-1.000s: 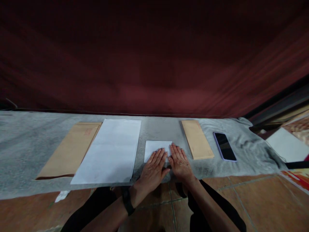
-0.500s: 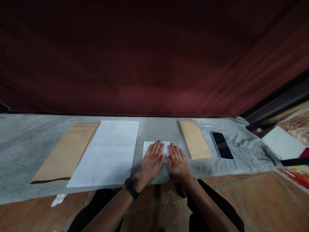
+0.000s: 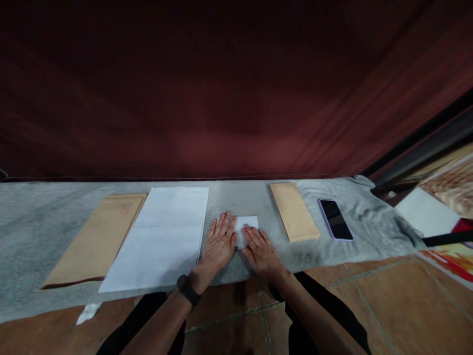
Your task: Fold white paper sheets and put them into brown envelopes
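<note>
A small folded white paper [image 3: 244,223] lies flat on the grey cloth [image 3: 236,195], partly covered by both hands. My left hand [image 3: 219,240] presses flat over its left side, fingers stretched out. Across its lower right part lies my right hand [image 3: 262,250], also flat with fingers extended. To the left are large white sheets [image 3: 162,236], overlapping a large brown envelope [image 3: 96,239]. A stack of narrow brown envelopes [image 3: 294,212] rests to the right of my right hand.
A phone [image 3: 335,219] with a purple edge lies right of the narrow envelopes. Behind the cloth-covered surface hangs a dark red curtain [image 3: 221,123]. A white scrap [image 3: 88,313] is on the tiled floor [image 3: 391,296]. Printed material [image 3: 451,261] stands at the far right.
My left hand has slid left over the folded paper, and the right hand has moved slightly left and down. More of the paper's middle shows between them.
</note>
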Action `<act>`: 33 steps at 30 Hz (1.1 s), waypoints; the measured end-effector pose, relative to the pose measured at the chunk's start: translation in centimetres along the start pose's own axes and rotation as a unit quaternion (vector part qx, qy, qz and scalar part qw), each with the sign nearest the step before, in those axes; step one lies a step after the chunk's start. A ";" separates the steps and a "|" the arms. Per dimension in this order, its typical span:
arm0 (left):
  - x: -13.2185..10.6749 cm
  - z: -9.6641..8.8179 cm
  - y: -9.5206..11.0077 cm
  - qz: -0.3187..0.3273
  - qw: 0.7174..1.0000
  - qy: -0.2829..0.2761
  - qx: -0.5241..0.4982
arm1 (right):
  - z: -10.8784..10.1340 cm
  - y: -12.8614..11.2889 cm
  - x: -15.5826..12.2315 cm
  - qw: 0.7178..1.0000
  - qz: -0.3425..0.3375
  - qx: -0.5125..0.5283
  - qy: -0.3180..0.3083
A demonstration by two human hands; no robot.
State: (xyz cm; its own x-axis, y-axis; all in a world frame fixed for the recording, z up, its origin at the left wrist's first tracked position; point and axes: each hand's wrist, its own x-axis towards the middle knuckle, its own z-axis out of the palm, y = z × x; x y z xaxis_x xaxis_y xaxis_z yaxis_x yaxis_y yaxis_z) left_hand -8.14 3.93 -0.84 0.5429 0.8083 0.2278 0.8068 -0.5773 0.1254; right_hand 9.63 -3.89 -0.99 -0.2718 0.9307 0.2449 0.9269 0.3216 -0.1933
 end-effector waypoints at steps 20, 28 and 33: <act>-1.8 -0.5 1.6 0.060 0.998 0.004 -0.026 | 1.0 3.3 1.4 0.995 0.088 -0.054 -0.001; -2.0 0.0 -0.2 -0.020 1.000 0.013 -0.009 | 0.8 3.9 0.8 0.994 0.084 -0.067 0.004; -2.2 -0.3 -0.2 -0.053 0.999 0.011 -0.005 | 0.6 4.1 0.4 0.993 0.090 -0.071 -0.007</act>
State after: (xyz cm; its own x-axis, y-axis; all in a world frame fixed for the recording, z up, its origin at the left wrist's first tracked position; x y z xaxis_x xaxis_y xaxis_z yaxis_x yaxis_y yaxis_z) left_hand -9.60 2.20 -1.10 0.4497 0.8621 0.2337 0.8569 -0.4902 0.1595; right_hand 13.20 -2.07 -2.27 -0.1007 0.9736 0.2050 0.9878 0.1224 -0.0963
